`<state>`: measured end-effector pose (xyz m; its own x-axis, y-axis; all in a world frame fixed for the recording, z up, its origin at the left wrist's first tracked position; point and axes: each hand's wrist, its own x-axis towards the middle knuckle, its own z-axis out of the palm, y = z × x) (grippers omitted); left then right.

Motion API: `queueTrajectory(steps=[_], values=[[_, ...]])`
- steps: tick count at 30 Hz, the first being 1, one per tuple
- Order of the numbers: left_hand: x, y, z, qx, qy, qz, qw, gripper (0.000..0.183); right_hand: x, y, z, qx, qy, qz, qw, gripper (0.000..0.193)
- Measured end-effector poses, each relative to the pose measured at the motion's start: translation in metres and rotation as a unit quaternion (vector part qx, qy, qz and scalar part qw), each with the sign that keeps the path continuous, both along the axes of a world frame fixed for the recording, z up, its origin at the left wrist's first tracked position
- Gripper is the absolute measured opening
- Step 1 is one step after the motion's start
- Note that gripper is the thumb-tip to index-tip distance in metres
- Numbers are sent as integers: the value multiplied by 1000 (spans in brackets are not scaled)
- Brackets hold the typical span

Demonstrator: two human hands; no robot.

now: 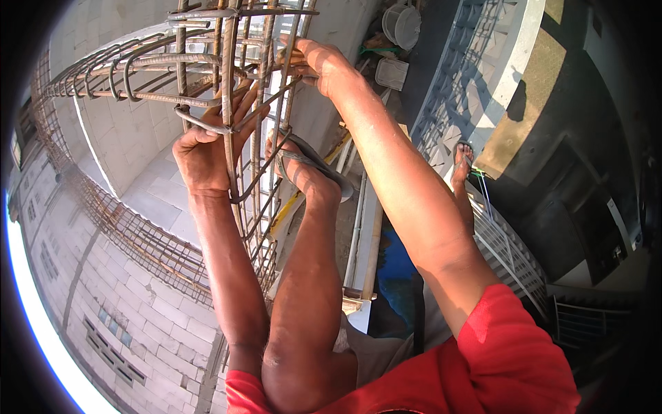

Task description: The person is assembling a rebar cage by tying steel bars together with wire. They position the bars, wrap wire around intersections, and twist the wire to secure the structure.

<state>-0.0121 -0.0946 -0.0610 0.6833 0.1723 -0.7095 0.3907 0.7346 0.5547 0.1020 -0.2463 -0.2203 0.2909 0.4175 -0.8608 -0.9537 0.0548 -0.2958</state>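
Note:
An upright cage of rusty rebar (pixel 227 162) stands in front of me, its long bars crossed by bent stirrups. My left hand (pixel 210 152) reaches up into it, the thumb against a rebar stirrup (pixel 200 123) and the fingers passing behind the bars. On the cage's right side, higher up, my right hand (pixel 317 65) bends its fingers in around an upright bar; the fingertips are partly hidden there. A horizontal rebar cage (pixel 103 79) meets the upright one from the left, with several hooked stirrups along it.
My sandaled foot (pixel 296 162) rests just right of the cage, on a high place. Pale block walls (pixel 145 276) and a long rebar beam cage (pixel 138 234) lie at left. Far below at right are white buckets (pixel 402 26), a white metal railing (pixel 510 255) and my other foot (pixel 462 162).

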Motion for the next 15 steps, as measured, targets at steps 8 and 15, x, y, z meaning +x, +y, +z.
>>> queueTrajectory(steps=[8,15], values=[[9,19,-39,45,141,8,989,53,11,7,-9,39,24,12,999,24],[17,21,-62,138,135,-95,977,50,5,15,-7,17,32,-75,997,25]])
